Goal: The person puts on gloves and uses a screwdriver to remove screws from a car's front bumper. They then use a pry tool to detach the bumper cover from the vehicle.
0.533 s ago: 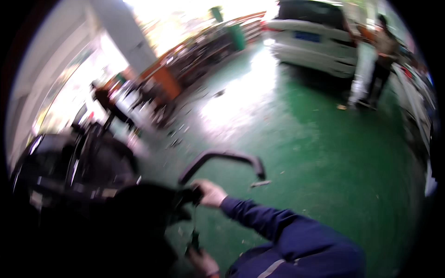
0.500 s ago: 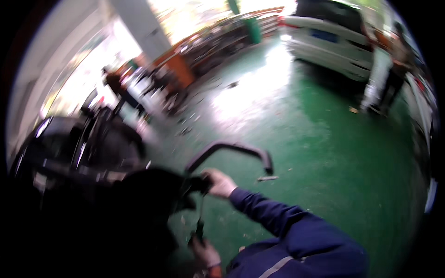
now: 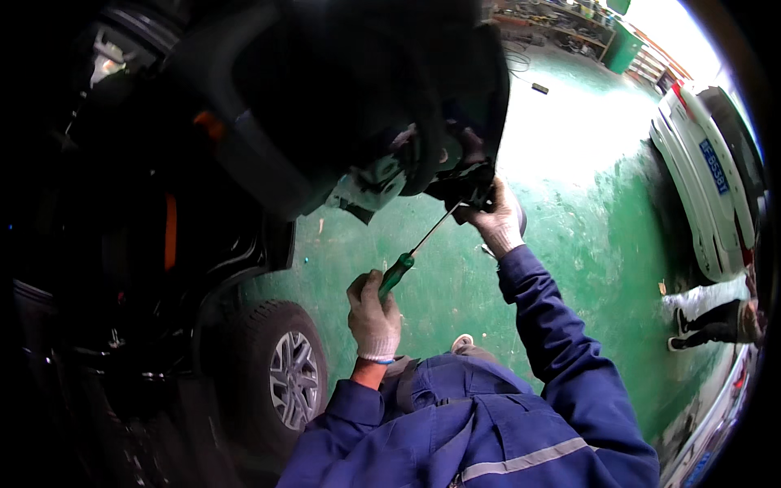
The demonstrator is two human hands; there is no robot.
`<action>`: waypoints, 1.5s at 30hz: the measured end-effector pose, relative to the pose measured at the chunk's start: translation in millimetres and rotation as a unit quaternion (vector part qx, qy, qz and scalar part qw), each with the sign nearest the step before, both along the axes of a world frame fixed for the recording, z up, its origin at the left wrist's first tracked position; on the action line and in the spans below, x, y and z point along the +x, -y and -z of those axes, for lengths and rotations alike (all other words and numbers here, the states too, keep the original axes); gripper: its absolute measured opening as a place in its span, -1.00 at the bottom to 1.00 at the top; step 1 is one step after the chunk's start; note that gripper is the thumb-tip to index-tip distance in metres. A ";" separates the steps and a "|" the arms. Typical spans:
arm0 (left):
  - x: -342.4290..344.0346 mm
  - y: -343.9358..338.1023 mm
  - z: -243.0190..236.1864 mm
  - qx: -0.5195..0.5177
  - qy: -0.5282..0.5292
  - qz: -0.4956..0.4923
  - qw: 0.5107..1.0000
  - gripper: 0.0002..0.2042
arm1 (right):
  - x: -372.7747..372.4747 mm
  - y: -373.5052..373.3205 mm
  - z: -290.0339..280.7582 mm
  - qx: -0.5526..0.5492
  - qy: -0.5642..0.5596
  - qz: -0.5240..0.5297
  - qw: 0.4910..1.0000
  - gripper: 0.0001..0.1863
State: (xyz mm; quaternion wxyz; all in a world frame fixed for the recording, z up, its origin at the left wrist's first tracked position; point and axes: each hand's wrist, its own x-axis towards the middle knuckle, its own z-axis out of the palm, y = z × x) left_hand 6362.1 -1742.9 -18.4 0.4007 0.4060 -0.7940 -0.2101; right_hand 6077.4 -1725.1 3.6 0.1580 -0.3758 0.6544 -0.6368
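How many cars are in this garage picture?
2. A dark car with a silver-spoked wheel fills the left side, and a white car stands at the right edge on the green floor. More may be hidden beyond the frame.

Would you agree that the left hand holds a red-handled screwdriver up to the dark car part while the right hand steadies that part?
Not quite: the screwdriver handle is green, not red, as the head view shows. The left hand does hold it up to the dark car part, and the right hand steadies that part.
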 end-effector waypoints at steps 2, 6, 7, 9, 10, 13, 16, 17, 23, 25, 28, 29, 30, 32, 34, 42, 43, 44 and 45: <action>1.4 1.2 5.3 0.004 -0.013 0.006 1.000 -0.47 | 0.1 -0.6 4.6 0.009 0.043 -0.002 0.999 -0.19; 4.6 5.6 0.4 -0.003 0.053 0.028 0.998 -0.43 | -1.8 0.0 -0.9 0.023 0.039 -0.008 0.999 -0.13; 4.3 9.2 4.9 -0.061 0.050 0.027 0.996 -0.46 | 1.5 -0.7 -6.8 0.039 0.010 0.005 0.999 -0.20; 7.0 8.8 1.6 -0.096 0.077 0.045 0.991 -0.45 | 1.0 -0.4 -4.3 0.026 0.011 -0.003 1.000 -0.23; 7.0 9.3 0.5 -0.114 0.091 0.055 0.988 -0.44 | -2.0 -1.1 -2.5 0.019 0.011 -0.005 1.000 -0.25; 6.9 17.6 3.8 -0.161 0.112 0.055 0.979 -0.45 | -2.3 1.0 0.4 0.019 0.007 -0.011 1.000 -0.28; 8.0 28.1 -1.4 -0.170 0.135 0.053 0.975 -0.50 | 4.2 3.5 -6.1 0.025 -0.005 0.004 1.000 -0.29; 7.3 31.1 -2.8 -0.174 0.141 0.051 0.973 -0.52 | 4.7 3.3 -7.6 0.031 -0.010 0.011 0.999 -0.29; 15.0 59.2 -43.7 0.649 -0.108 0.136 0.741 -0.54 | 5.3 4.4 -7.1 0.060 -0.041 0.038 0.997 -0.28; 10.2 51.0 -43.6 0.589 -0.112 0.115 0.792 -0.52 | 9.7 4.5 -13.0 0.033 0.016 0.021 0.999 -0.27; 10.3 35.6 -36.4 0.361 -0.080 0.081 0.926 -0.48 | 13.3 7.2 -15.6 0.015 0.043 0.021 0.999 -0.25; 10.9 32.5 -17.0 0.215 -0.069 0.071 0.972 -0.47 | 15.0 8.9 -15.0 0.023 0.026 0.029 0.999 -0.24; 10.8 29.3 -7.4 0.062 -0.059 0.063 0.994 -0.46 | 14.0 8.8 -14.6 0.031 0.008 0.040 0.999 -0.23; 4.7 17.0 -5.8 -0.006 -0.032 0.066 0.997 -0.53 | -7.8 2.0 11.7 0.057 -0.037 0.062 0.996 -0.15; 2.3 14.7 3.2 -0.065 -0.011 0.058 0.996 -0.57 | -3.9 5.5 11.2 0.030 0.002 0.044 0.999 -0.12; 15.3 41.9 -30.8 0.551 -0.263 0.077 0.788 -0.57 | 19.6 5.5 -31.6 0.053 0.028 0.038 0.997 -0.18; 12.8 36.7 -30.2 0.515 -0.275 0.086 0.807 -0.56 | 17.9 5.0 -25.7 0.035 0.045 0.031 0.998 -0.19; 10.1 30.2 -30.2 0.453 -0.253 0.091 0.850 -0.56 | 16.0 4.4 -23.2 0.017 0.063 0.023 0.998 -0.20; 10.2 24.0 -29.1 0.388 -0.226 0.092 0.889 -0.56 | 17.0 4.9 -26.4 0.008 0.066 0.000 0.998 -0.22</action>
